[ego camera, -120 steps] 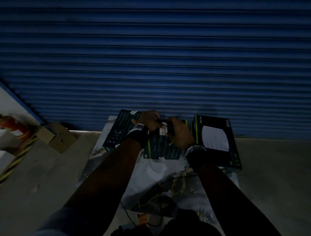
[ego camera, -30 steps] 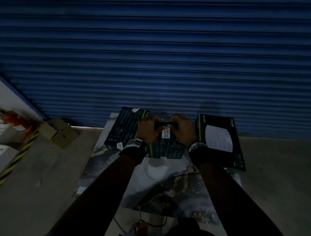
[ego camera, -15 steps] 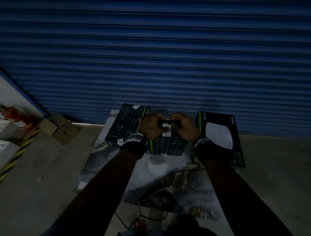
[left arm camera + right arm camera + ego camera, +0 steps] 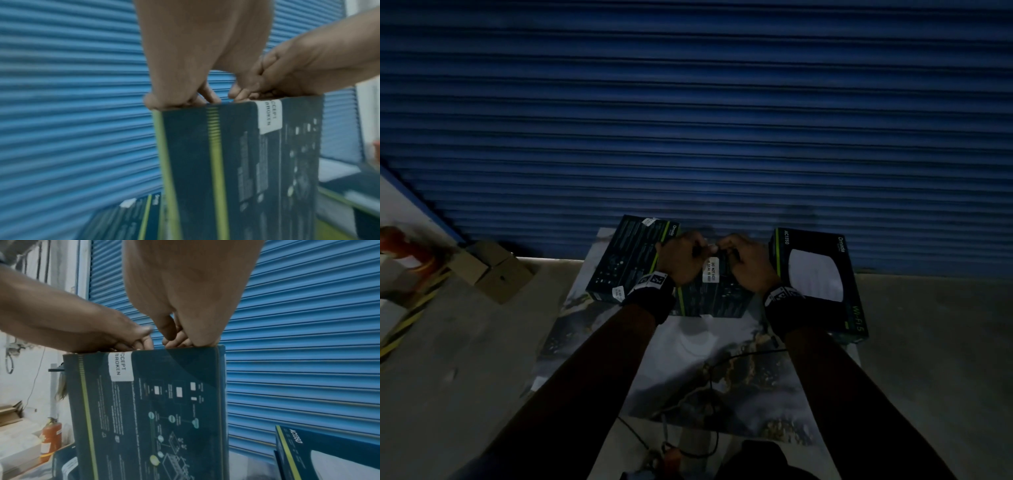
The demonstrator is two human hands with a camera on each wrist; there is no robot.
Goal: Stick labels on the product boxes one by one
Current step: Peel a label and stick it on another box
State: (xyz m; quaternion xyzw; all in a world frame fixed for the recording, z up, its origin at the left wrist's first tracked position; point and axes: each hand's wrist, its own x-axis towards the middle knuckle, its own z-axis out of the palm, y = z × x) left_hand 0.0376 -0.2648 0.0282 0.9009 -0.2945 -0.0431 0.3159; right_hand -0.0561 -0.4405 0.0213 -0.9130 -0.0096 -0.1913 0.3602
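A dark product box [image 4: 717,298] with green stripes stands upright in the middle of the table. A white label [image 4: 710,270] is folded over its top edge; its printed end shows in the wrist views [image 4: 269,116] [image 4: 120,366]. My left hand [image 4: 683,258] and right hand [image 4: 748,263] both grip that top edge with curled fingers, fingertips nearly meeting above the label. A second box [image 4: 626,260] with small white labels lies flat to the left. A third box [image 4: 815,281], showing a white round device, lies to the right.
The table [image 4: 688,370] has a marbled top with a black cable [image 4: 709,377] across its front. A blue roller shutter [image 4: 688,120] stands right behind the boxes. On the floor at left are brown cartons [image 4: 489,270] and a red extinguisher [image 4: 51,441].
Both hands stay on the middle box's top edge. Since a second ago their fingertips have drawn closer together over the label.
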